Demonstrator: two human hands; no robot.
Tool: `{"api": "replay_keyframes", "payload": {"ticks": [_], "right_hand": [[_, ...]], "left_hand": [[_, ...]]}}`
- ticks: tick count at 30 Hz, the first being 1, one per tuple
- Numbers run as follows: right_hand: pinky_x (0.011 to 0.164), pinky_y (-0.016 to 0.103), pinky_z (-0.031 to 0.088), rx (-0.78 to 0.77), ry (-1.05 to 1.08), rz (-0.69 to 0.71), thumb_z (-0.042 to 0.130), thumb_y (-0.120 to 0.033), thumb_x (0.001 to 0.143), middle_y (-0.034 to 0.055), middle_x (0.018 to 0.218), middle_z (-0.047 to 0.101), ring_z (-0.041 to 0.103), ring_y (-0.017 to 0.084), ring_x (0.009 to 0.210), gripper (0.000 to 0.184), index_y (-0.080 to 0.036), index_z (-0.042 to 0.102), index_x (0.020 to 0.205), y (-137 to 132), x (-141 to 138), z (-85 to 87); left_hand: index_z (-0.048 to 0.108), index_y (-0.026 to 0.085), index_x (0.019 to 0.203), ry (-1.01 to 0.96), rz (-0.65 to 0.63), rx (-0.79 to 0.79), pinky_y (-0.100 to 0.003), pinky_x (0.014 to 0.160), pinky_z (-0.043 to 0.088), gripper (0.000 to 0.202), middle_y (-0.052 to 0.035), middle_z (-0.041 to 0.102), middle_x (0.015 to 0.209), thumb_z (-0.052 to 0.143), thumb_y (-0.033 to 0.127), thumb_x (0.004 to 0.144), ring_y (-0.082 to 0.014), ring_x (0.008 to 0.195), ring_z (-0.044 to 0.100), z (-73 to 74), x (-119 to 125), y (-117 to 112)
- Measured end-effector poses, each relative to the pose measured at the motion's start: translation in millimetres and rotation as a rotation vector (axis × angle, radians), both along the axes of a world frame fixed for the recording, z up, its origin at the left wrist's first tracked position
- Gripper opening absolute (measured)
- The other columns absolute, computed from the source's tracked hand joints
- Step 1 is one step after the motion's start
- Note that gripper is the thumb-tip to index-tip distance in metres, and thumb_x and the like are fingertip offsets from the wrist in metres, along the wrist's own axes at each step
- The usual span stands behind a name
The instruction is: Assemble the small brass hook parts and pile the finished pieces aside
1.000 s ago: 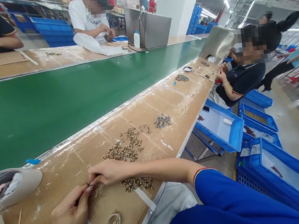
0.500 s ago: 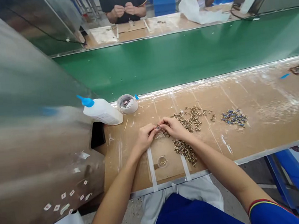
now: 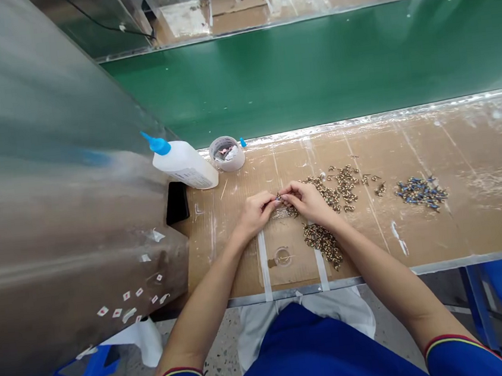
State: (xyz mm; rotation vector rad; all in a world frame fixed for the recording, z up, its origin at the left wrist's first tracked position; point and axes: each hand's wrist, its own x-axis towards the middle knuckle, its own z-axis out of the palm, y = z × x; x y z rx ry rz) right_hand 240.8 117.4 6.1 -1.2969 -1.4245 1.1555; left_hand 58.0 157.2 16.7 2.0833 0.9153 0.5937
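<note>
Bright, even light on my feed, with glare off the glossy surfaces.
I read it as diffuse, seemingly from overhead: white streaks glint along the far edge and right side of the tabletop [image 3: 224,274], a soft sheen lies on the green surface [image 3: 311,74], and the metal panel [image 3: 76,230] returns a smeared reflection of the bottle [image 3: 190,165]. My wide lens stretches the outer edges; the small part [image 3: 278,198] between the fingers [image 3: 264,198] is too tiny to resolve.

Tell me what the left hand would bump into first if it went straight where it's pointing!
Probably the right hand: it looks just past the tiny piece the left hand pinches, though depth is hard to judge.
</note>
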Motion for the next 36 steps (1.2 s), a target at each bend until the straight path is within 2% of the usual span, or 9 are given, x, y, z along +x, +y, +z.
{"api": "replay_keyframes", "payload": {"ticks": [6,10,13,17,22,25,28,31,36], "right_hand": [[0.07,0.034,0.056,-0.029,-0.009,-0.049,0.064,-0.043,0.087,0.0053,0.079,0.074,0.069,0.02,0.072,0.022,-0.021,0.067,0.089,-3.0,3.8,2.8],[0.067,0.036,0.056,-0.039,-0.016,-0.079,0.065,-0.05,0.086,0.0066,0.078,0.073,0.07,0.021,0.071,0.029,-0.021,0.067,0.09,-4.8,4.8,3.2],[0.069,0.038,0.057,-0.03,-0.012,-0.092,0.066,-0.054,0.084,0.0074,0.08,0.074,0.07,0.023,0.072,0.033,-0.022,0.066,0.09,-5.4,3.5,1.2],[0.071,0.04,0.059,-0.038,0.005,-0.107,0.067,-0.055,0.084,0.0079,0.081,0.075,0.072,0.024,0.074,0.034,-0.022,0.066,0.089,-5.3,2.3,-1.6],[0.071,0.041,0.061,-0.035,0.045,-0.125,0.069,-0.056,0.082,0.0083,0.082,0.076,0.072,0.024,0.075,0.035,-0.022,0.066,0.089,-5.5,2.1,-1.3],[0.071,0.042,0.061,-0.027,0.05,-0.126,0.069,-0.057,0.081,0.0079,0.08,0.076,0.072,0.024,0.073,0.035,-0.023,0.066,0.088,-6.0,1.6,0.3],[0.07,0.042,0.061,-0.026,0.049,-0.123,0.068,-0.057,0.081,0.0083,0.081,0.076,0.071,0.024,0.072,0.035,-0.023,0.066,0.088,-6.2,1.3,1.3],[0.071,0.041,0.06,-0.025,0.053,-0.123,0.068,-0.056,0.082,0.0081,0.082,0.075,0.071,0.023,0.073,0.034,-0.022,0.065,0.088,-6.0,1.7,1.2],[0.072,0.039,0.06,-0.058,0.146,-0.117,0.071,-0.057,0.08,0.0064,0.081,0.074,0.07,0.02,0.073,0.037,-0.022,0.063,0.09,-3.7,2.2,2.7]], "left_hand": [[0.067,0.017,0.084,0.047,0.077,-0.135,-0.027,0.07,0.045,0.027,-0.0038,0.069,0.079,0.052,0.037,0.094,-0.0164,0.074,0.06,18.1,-20.4,2.6],[0.059,0.018,0.072,0.262,0.379,-0.149,-0.028,0.066,0.043,0.031,-0.0015,0.062,0.067,0.052,0.039,0.093,-0.0163,0.064,0.056,33.0,-62.6,11.3],[0.057,0.019,0.071,0.415,0.659,-0.049,-0.032,0.074,0.045,0.025,-0.0055,0.067,0.075,0.057,0.035,0.09,-0.0209,0.074,0.06,35.3,-86.9,17.0],[0.059,0.02,0.075,0.516,0.84,-0.035,-0.038,0.086,0.049,0.02,-0.0091,0.068,0.082,0.058,0.035,0.089,-0.0267,0.088,0.063,30.5,-97.7,21.6],[0.062,0.019,0.089,0.547,0.895,-0.074,-0.043,0.094,0.051,0.019,-0.0108,0.066,0.09,0.058,0.038,0.091,-0.0303,0.097,0.063,30.1,-95.7,19.9],[0.063,0.019,0.1,0.558,0.914,-0.07,-0.046,0.095,0.051,0.02,-0.0164,0.062,0.111,0.06,0.037,0.091,-0.0343,0.103,0.065,32.5,-89.1,15.1],[0.06,0.018,0.116,0.565,0.943,-0.058,-0.05,0.099,0.049,0.031,-0.024,0.047,0.138,0.06,0.036,0.092,-0.0398,0.111,0.065,34.7,-81.9,12.1],[0.056,0.016,0.128,0.583,0.97,-0.091,-0.055,0.104,0.046,0.04,-0.0291,0.035,0.151,0.058,0.037,0.093,-0.0448,0.121,0.061,35.7,-80.5,13.7],[0.057,0.017,0.129,0.554,0.879,-0.091,-0.049,0.111,0.043,0.039,-0.024,0.025,0.163,0.057,0.033,0.093,-0.0401,0.135,0.053,36.2,-88.0,17.3]]}}
